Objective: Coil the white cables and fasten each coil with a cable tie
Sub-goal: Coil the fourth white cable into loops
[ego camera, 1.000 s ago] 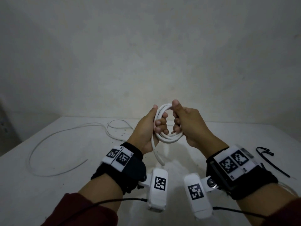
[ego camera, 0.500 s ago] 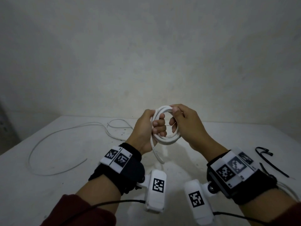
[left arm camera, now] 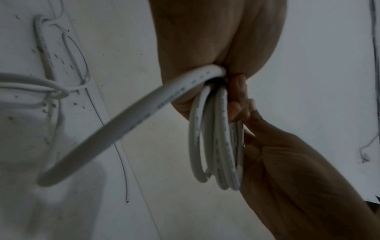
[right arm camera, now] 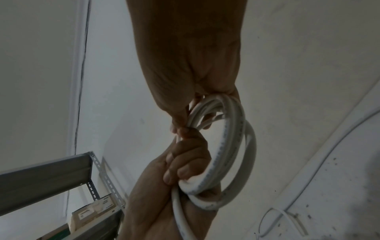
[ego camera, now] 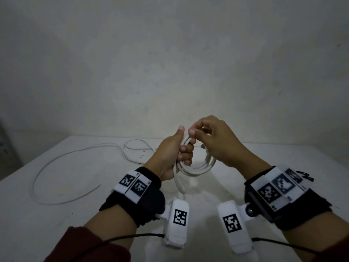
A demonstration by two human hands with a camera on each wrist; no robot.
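Observation:
A white cable coil (ego camera: pixel 198 167) of several turns hangs in the air between both hands above the white table (ego camera: pixel 79 186). My left hand (ego camera: pixel 184 148) grips the coil's left side, fingers curled through the ring. My right hand (ego camera: pixel 194 133) reaches over the top and pinches the turns next to the left thumb. The cable's loose end (ego camera: pixel 179 186) dangles below the left palm. The left wrist view shows the coil (left arm camera: pixel 216 146) edge-on and the loose end (left arm camera: pixel 123 126) sticking out. In the right wrist view the coil (right arm camera: pixel 232 146) runs through both fists.
A second white cable (ego camera: pixel 56 167) lies uncoiled on the table's left half, with a thin white loop (ego camera: pixel 137 143) at its far end. Black cable ties (ego camera: pixel 304 176) lie at the right, partly behind my right wristband. A metal shelf (right arm camera: pixel 51 170) stands to the left of the table.
My right hand has moved from the coil's right side up over its top, beside the left thumb. The coil now hangs lower and more edge-on from the left hand.

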